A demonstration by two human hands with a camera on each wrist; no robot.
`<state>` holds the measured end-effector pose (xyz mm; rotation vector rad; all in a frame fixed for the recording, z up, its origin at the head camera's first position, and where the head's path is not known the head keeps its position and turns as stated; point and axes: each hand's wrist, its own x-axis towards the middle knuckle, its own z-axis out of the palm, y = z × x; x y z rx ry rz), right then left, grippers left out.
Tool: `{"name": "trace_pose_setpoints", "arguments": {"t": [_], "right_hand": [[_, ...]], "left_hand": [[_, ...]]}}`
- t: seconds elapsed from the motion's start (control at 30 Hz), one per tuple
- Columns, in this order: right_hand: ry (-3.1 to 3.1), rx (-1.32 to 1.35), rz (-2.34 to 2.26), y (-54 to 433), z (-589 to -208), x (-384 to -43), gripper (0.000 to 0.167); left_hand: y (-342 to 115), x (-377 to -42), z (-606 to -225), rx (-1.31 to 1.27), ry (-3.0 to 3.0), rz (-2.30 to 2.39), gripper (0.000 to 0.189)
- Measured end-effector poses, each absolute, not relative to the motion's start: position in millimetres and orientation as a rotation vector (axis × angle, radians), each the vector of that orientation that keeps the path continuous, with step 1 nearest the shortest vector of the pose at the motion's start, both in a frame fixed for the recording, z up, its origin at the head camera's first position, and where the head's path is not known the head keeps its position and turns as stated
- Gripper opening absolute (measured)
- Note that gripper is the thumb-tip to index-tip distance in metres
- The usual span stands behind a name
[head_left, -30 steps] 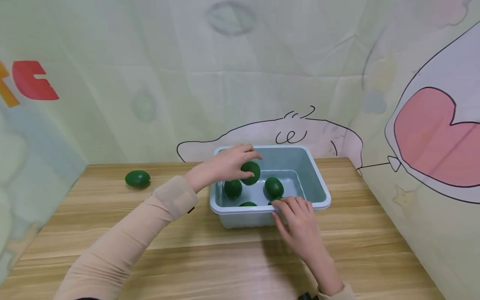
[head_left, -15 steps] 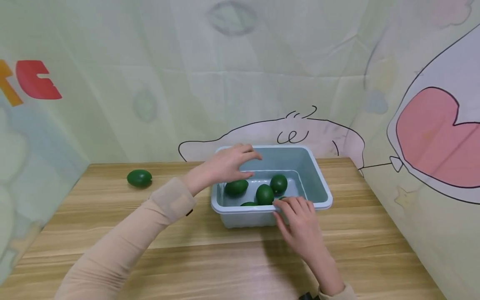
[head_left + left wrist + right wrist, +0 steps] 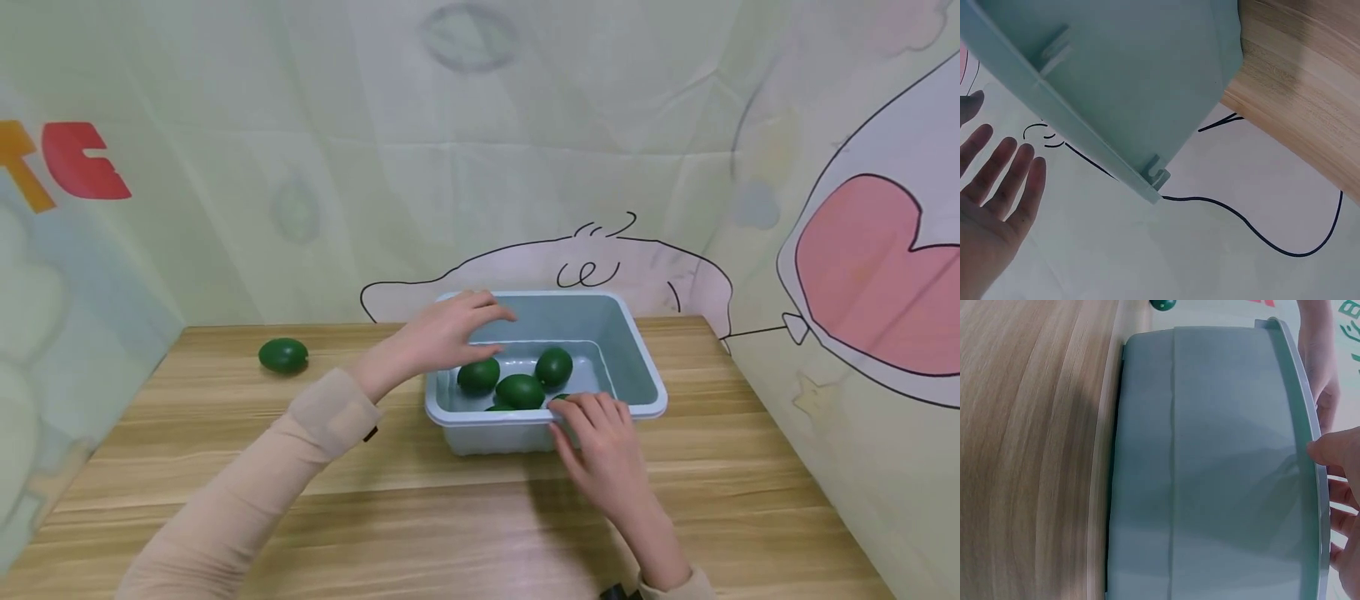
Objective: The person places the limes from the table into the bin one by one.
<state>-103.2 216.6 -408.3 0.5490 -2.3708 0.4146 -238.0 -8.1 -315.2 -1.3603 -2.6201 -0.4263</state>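
A pale blue plastic bin (image 3: 510, 417) stands on the table with several dark green, smooth oval fruits (image 3: 521, 392) in it. They resemble avocados or limes. Over its left side hovers my left hand (image 3: 442, 333), thumb and fingers spread with nothing between them; the left wrist view shows the same hand (image 3: 997, 212) beside the bin's outer wall. My right hand (image 3: 603, 450) holds the near rim, thumb outside and fingers reaching over it, as the right wrist view shows at the rim (image 3: 1317, 487). The near wall and right fingers partly hide some fruits.
Another dark green fruit (image 3: 283, 356) lies alone on the wooden table (image 3: 360, 517), toward its back left corner. A printed cloth backdrop (image 3: 375, 167) rises along the table's back and right edges, close behind the bin.
The fruit under my left hand has dropped into the bin, and fruits there have rolled and shifted. My left hand has drawn slightly left. My right hand stays at the rim.
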Motion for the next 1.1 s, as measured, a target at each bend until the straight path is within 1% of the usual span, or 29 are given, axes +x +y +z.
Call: {"name": "trace_pose_setpoints", "arguments": {"t": [0.7, 1.1], "right_hand": [[-2.360, 0.553, 0.417, 216.7, -408.5, -103.6, 0.022], [-2.368, 0.550, 0.410, 216.1, -408.5, -103.4, 0.023]], "left_hand": [[-23.6, -231.0, -331.9, -1.276, -2.544, -0.551, 0.033], [-32.1, -225.3, -350.1, -1.161, -2.520, -0.720, 0.033]]}}
